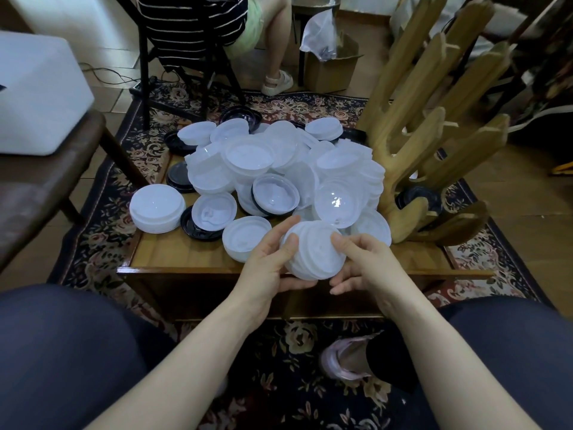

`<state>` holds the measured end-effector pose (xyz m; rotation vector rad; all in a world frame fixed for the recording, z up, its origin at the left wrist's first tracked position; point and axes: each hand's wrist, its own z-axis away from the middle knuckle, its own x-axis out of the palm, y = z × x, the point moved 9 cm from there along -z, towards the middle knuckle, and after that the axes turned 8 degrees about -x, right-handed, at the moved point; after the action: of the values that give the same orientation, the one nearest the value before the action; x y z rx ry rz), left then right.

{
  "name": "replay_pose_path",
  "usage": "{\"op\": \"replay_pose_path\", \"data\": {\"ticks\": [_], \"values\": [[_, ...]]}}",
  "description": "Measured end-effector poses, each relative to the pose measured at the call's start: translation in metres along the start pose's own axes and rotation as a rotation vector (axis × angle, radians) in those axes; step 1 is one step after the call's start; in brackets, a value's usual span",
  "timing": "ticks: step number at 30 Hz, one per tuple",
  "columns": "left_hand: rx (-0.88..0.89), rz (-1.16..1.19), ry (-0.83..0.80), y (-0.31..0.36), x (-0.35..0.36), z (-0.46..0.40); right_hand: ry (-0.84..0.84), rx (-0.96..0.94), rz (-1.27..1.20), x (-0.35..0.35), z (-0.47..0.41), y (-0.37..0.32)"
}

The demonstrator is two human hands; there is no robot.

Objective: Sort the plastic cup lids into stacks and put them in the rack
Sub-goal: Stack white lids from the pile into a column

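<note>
both hands hold a small stack of translucent white round lids [313, 254] just above surface [186, 259] front edge. left hand [273, 268] and right hand [366, 262] fingers curled round rim. stack axis tilted toward cam. loose lid pile [279, 169] behind, wooden rack [434, 144] to the right.

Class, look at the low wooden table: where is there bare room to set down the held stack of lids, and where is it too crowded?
Bare wood shows along the near edge of the low wooden table, left of the left hand, in front of the neat white lid stack. Another strip lies right of the right hand, before the wooden rack. The middle and far side are crowded by the heap of translucent white lids.
</note>
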<state>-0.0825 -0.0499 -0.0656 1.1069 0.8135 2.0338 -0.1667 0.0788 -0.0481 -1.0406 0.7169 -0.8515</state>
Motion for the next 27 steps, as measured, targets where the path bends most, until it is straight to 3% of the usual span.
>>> {"op": "replay_pose_path", "data": {"ticks": [4, 10, 17, 24, 27], "values": [[-0.005, -0.018, -0.010, 0.000, 0.002, 0.002, 0.037, 0.017, 0.020, -0.001, 0.002, 0.001], [-0.005, -0.027, 0.013, 0.000, -0.002, 0.000, 0.086, -0.121, 0.239, -0.005, 0.006, -0.010], [-0.022, 0.023, 0.036, -0.003, -0.007, -0.002, -0.066, -0.132, -0.004, 0.016, 0.009, -0.009], [0.006, -0.041, 0.004, 0.000, -0.004, 0.002, -0.061, -0.175, 0.046, 0.014, 0.007, -0.009], [0.018, -0.007, 0.021, 0.001, -0.007, 0.002, 0.147, -0.277, 0.315, -0.019, -0.001, -0.017]]}}
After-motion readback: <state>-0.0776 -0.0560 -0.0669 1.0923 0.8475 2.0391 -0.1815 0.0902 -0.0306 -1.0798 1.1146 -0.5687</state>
